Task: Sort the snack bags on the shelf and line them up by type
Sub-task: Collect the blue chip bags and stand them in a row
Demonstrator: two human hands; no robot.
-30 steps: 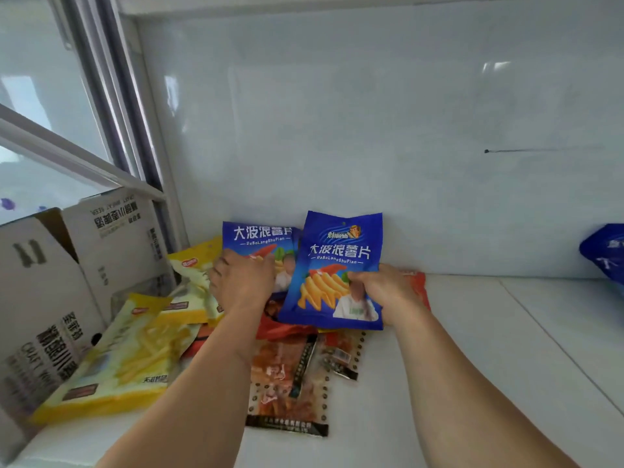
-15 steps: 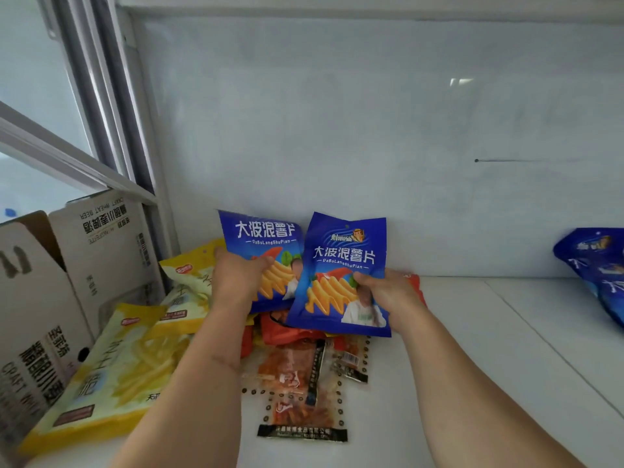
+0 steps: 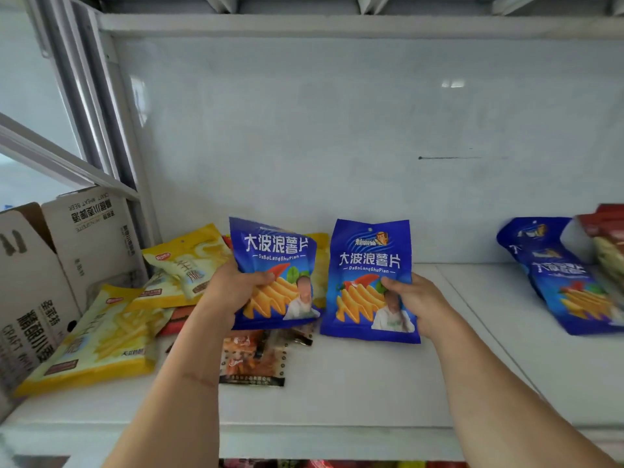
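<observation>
two upright blue chip bags (image 3: 275, 265) (image 3: 369, 282) side by side above shelf (image 3: 337, 400).

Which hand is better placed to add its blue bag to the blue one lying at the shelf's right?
Right. The right hand holds its blue bag nearer the lying blue bag; the left hand is over the mixed pile.

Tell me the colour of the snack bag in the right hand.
Blue snack bag, head view.

Two hands (image 3: 233, 292) (image 3: 417, 300) — two blue bags (image 3: 275, 251) (image 3: 369, 265)
</observation>
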